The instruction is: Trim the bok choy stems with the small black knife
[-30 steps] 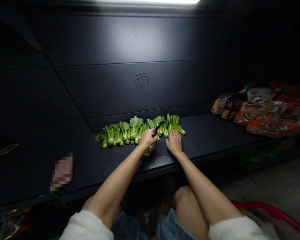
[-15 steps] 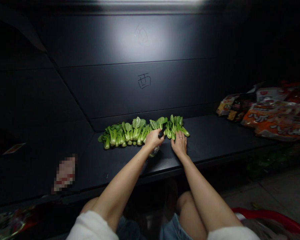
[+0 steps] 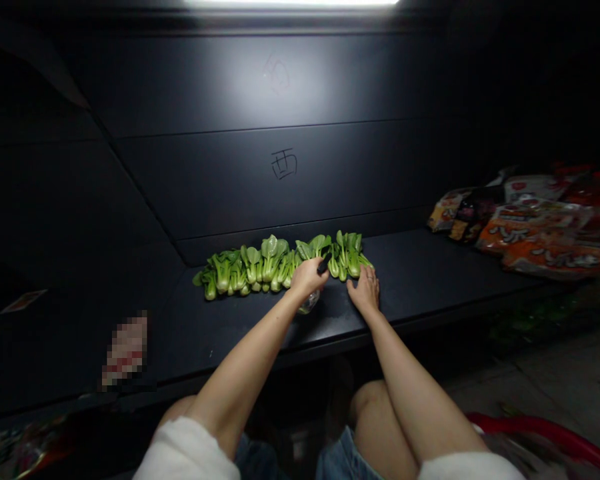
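Note:
A row of green bok choy (image 3: 270, 260) lies along the back of the dark shelf, leaves toward the rear panel and pale stems toward me. My left hand (image 3: 307, 277) is closed around a spray bottle (image 3: 309, 304), whose black nozzle sticks out above the fingers and points at the greens. Most of the bottle is hidden by the hand and forearm. At the right end of the row, my right hand (image 3: 366, 290) has its fingers stretched out, with the tips at the stems of the last bok choy (image 3: 353, 260); nothing is gripped in it.
Orange snack bags (image 3: 540, 233) are heaped on the right part of the shelf (image 3: 420, 273). A dark panel (image 3: 220, 173) with a handwritten character rises behind. Near the left lies a small card (image 3: 24, 301) and a blurred-out patch. A red basket rim (image 3: 545, 430) shows at lower right.
My right hand has drawn back slightly toward the right and toward me, off the leaves and down to the stems. My left hand stays in place with the spray bottle.

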Tool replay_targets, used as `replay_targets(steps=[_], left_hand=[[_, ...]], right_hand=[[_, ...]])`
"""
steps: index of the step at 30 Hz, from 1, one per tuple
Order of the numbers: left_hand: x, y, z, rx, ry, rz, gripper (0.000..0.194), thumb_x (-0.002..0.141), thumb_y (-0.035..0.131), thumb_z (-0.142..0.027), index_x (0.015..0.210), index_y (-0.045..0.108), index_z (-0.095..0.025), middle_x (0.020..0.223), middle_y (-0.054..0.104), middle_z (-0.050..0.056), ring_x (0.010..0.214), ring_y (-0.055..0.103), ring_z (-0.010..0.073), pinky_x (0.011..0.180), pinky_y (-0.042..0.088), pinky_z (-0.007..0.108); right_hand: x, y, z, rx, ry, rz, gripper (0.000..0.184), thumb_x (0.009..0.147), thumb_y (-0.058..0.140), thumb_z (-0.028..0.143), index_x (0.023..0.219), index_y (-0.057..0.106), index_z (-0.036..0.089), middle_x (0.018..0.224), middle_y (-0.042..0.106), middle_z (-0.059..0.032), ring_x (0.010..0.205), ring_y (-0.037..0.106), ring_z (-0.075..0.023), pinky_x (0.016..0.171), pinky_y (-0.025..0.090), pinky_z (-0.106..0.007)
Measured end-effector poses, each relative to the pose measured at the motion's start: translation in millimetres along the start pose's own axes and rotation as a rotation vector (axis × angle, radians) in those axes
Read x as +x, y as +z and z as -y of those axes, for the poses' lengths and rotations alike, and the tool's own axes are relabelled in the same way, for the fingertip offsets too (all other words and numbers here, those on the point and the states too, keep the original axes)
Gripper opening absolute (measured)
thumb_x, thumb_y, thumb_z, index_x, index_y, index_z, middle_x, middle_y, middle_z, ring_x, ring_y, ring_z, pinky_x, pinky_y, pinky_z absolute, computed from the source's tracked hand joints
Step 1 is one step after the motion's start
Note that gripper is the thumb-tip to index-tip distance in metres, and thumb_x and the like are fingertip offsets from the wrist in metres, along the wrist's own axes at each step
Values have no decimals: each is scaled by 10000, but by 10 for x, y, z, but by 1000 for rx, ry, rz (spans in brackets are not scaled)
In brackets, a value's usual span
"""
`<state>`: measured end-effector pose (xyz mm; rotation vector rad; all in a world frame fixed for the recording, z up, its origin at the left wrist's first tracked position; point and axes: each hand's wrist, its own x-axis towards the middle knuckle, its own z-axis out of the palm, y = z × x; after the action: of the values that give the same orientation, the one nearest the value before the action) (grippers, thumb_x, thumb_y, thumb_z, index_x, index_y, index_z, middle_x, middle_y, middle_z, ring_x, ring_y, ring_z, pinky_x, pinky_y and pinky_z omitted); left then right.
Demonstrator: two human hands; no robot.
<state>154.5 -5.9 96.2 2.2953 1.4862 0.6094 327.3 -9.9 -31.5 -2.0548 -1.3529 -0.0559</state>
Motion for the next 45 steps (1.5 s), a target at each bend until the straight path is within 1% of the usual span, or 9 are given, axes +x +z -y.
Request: replay_targets(steps=[6, 11, 15, 19, 22, 29, 34, 38, 45], left_hand=[[38, 39, -64, 32, 20, 11, 217, 816, 547, -287, 971, 682, -216, 806, 729, 45, 792, 679, 203, 665, 440, 242], [41, 36, -54, 1, 34, -1, 213, 829, 543, -298, 969, 675, -209, 795, 721, 44, 786, 681, 198, 659, 440, 234], [32, 9, 42, -72, 9, -34, 205, 841, 520, -299, 934, 669, -192, 769, 707, 38, 709, 679, 174, 630, 434, 222], [34, -21, 187, -129, -23, -54, 188, 837, 494, -290, 835, 653, -189, 674, 672, 14, 612, 652, 155, 578, 416, 214], [23, -51, 269, -123, -22, -75, 173, 824, 497, -277, 782, 639, -189, 663, 658, 12, 619, 644, 153, 564, 405, 210], [-16, -83, 389, -143, 4, -78, 174, 826, 528, -325, 819, 640, -192, 695, 659, 11, 665, 661, 157, 592, 429, 209], [-27, -94, 462, -200, -22, -59, 195, 840, 496, -327, 829, 628, -184, 636, 630, -7, 554, 630, 141, 560, 431, 217], [-64, -129, 498, -200, -41, -61, 171, 829, 495, -298, 786, 611, -180, 581, 604, -16, 540, 626, 141, 546, 426, 212], [-160, -178, 575, -276, -34, -56, 185, 832, 504, -342, 822, 588, -178, 636, 627, -14, 479, 618, 131, 484, 398, 211]], right_hand=[[-17, -19, 13, 5, -1, 29, 659, 830, 450, 305, 1434, 360, 57, 1517, 342, -197, 1424, 253, -308, 1133, 250, -459], [-16, -20, 27, 4, -12, 20, 651, 829, 453, 300, 1430, 370, 65, 1505, 367, -188, 1409, 284, -302, 1133, 245, -447], [-7, 5, 59, 0, -31, 15, 646, 830, 447, 290, 1431, 370, 68, 1508, 364, -187, 1403, 295, -295, 1132, 244, -443], [0, 46, 105, 0, -54, 13, 645, 834, 436, 287, 1438, 366, 73, 1506, 367, -188, 1407, 286, -302, 1133, 244, -449], [0, 85, 153, 28, -90, -10, 628, 848, 416, 292, 1438, 368, 81, 1493, 387, -194, 1403, 298, -302, 1129, 242, -464], [-26, 125, 286, 38, -150, 10, 612, 870, 401, 292, 1438, 371, 68, 1491, 398, -191, 1414, 283, -299, 1134, 225, -465], [-36, 117, 364, 40, -188, 22, 598, 909, 373, 324, 1430, 375, 31, 1494, 385, -206, 1417, 279, -300, 1144, 214, -459], [-51, 134, 422, 83, -250, 12, 583, 928, 370, 354, 1419, 394, 40, 1478, 406, -210, 1403, 311, -286, 1133, 244, -451], [-116, 199, 578, 87, -317, 60, 594, 924, 390, 339, 1439, 372, 42, 1491, 392, -213, 1406, 315, -285, 1137, 246, -460]])
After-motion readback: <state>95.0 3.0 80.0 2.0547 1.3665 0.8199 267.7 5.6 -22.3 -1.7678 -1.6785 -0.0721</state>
